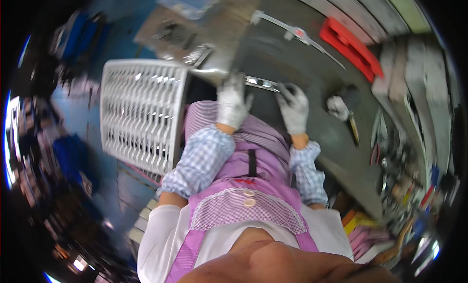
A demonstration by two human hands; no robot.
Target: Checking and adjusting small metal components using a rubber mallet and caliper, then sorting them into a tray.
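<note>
A narrow, shiny metal strip (262, 83) spans the gap between my white-gloved hands, over the dark worktop. My right hand (294, 107) has its fingers bent around the strip's right end, thumb side toward it. At the left end, my left hand (233, 102) reaches forward with fingers stretched and somewhat blurred, thumb held apart; its fingers meet the strip, and whether they grip it is hard to see. Left of that hand stands a white slatted plastic basket (108, 107). Just beyond lie several shiny metal pieces (199, 56).
A caliper (298, 34) lies on the far worktop (287, 54) beside a red tray-like holder (351, 48). To the right are a crumpled white cloth (337, 107) and a brush-like tool with a yellowish handle (354, 129). Pliers and mixed tools crowd the right edge.
</note>
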